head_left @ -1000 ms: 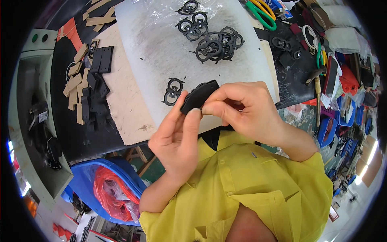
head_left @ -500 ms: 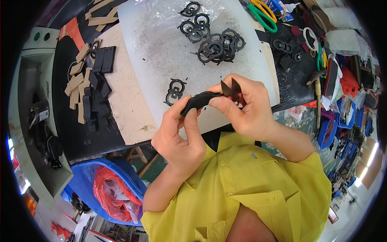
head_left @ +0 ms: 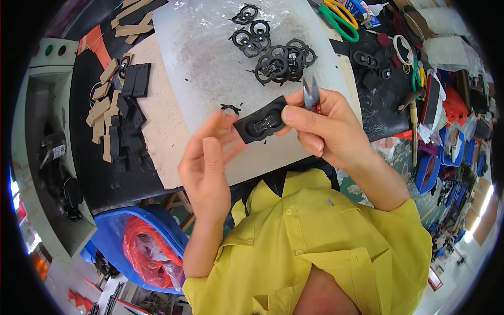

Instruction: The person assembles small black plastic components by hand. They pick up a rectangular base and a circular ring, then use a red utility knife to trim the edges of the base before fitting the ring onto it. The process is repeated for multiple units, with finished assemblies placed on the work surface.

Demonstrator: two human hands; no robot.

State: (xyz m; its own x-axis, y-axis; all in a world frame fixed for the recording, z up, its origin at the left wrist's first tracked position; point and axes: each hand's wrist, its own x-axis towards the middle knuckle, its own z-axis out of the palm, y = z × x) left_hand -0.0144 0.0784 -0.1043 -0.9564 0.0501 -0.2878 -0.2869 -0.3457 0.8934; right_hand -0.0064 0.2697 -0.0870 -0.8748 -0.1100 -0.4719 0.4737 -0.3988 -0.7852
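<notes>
My right hand point(head_left: 332, 126) is closed, pinching one end of a black rectangular piece point(head_left: 245, 131) between thumb and fingers. The piece has a rounded recess with a small metal fitting in it, facing up. The same hand keeps a pair of thread snips point(head_left: 311, 95) with red handles in its palm, blades pointing away from me. My left hand point(head_left: 206, 170) is off the piece's other end, fingers spread and slightly blurred, with nothing in it. Just beyond these fingers, a black ring part point(head_left: 229, 108) lies on the board, partly hidden.
More black ring parts point(head_left: 273, 65) are heaped on the translucent white board point(head_left: 205, 68). Black and tan strips point(head_left: 137, 79) lie to the left. Green-handled scissors point(head_left: 341, 25) and a hammer point(head_left: 412, 102) are at the right. A blue bin point(head_left: 107, 223) stands below the table.
My left hand has let go of the black piece and moved left and nearer to me. The piece has turned from edge-on to showing its metal fitting. The snips' blades have closed up somewhat.
</notes>
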